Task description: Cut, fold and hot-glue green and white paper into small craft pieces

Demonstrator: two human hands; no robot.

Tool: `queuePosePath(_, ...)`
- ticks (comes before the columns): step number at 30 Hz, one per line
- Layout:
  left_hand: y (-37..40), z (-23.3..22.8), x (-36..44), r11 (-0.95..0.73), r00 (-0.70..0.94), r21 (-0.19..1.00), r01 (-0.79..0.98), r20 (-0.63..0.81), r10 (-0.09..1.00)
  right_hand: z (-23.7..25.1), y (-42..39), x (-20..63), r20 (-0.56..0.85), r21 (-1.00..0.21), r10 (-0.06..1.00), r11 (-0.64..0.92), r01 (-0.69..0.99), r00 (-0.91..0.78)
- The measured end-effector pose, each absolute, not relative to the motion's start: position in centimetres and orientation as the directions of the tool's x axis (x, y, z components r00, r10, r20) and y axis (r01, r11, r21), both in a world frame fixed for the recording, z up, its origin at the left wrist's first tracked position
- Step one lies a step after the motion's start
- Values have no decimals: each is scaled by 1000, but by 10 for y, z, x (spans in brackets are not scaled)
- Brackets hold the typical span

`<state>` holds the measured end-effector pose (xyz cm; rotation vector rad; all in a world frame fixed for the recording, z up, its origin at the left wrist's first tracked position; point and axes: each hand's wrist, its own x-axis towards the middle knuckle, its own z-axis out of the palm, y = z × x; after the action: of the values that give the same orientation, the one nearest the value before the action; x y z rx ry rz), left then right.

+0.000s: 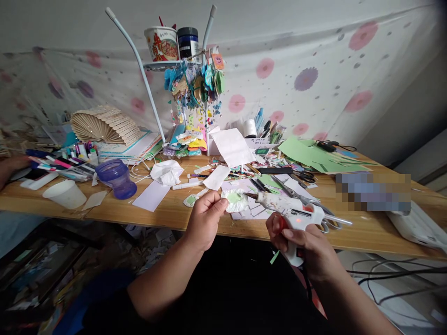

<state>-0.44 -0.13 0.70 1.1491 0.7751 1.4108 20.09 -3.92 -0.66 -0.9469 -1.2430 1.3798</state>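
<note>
My left hand [206,216] pinches the left edge of a small white and pale green paper piece [236,201] with a crumpled white rim. A white hot glue gun [284,207] is gripped in my right hand [307,244], with fingers around its handle and red trigger. Its brown-stained nozzle points left and reaches the right edge of the paper piece; whether it touches is too small to tell. A clear glue stick juts from the gun's back. Just left of my left hand, a similar white and green piece [190,200] lies at the table's front edge.
Crumpled tissue [166,173], a purple cup [117,178] and a white paper cup [64,194] stand on the left. Scissors [304,177], paper scraps and green sheets [310,156] cover the back right. A metal stand [139,65] carries hanging trinkets. Another person's hand [16,167] rests far left.
</note>
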Motion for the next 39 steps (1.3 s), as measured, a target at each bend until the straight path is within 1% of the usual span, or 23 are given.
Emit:
queuePosePath(3, -2, 6, -5, -185, 84, 916, -355, 228, 970, -9, -40, 201, 38, -994, 981, 17, -110, -189)
queuePosePath(6, -2, 4, -6, -195, 74, 922, -336, 232, 970, -11, -41, 201, -4, -998, 984, -14, -58, -178)
queuePosePath(10, -1, 1, -6, -200, 55, 926, -319, 229, 972, -10, -43, 199, -37, -996, 980, -51, -68, -194)
queuePosePath(13, -1, 1, -5, -201, 48, 912, -358, 233, 971, -9, -44, 197, 25, -994, 977, 3, -106, -212)
queuePosePath(15, -1, 3, -5, -197, 50, 896, -398, 235, 971, -9, -44, 197, 85, -987, 978, 57, -149, -190)
queuePosePath(17, -2, 5, -4, -188, 55, 881, -434, 234, 971, -11, -43, 198, 110, -980, 982, 81, -180, -155)
queuePosePath(20, -4, 6, -3, -168, 71, 861, -479, 229, 971, -15, -42, 199, 89, -981, 988, 64, -182, -130)
queuePosePath(23, -5, 6, -3, -155, 86, 845, -512, 230, 969, -18, -41, 199, 67, -986, 988, 44, -158, -141)
queuePosePath(29, -5, 4, -2, -141, 87, 813, -565, 228, 970, -16, -44, 193, 91, -991, 990, 79, -103, -110)
queuePosePath(34, -4, 4, 0, -121, 80, 792, -598, 210, 974, -15, -48, 189, 14, -998, 995, 7, -69, -102)
queuePosePath(39, -3, 5, 0, -123, 68, 788, -603, 204, 977, -15, -50, 191, 45, -996, 989, 34, -81, -140)
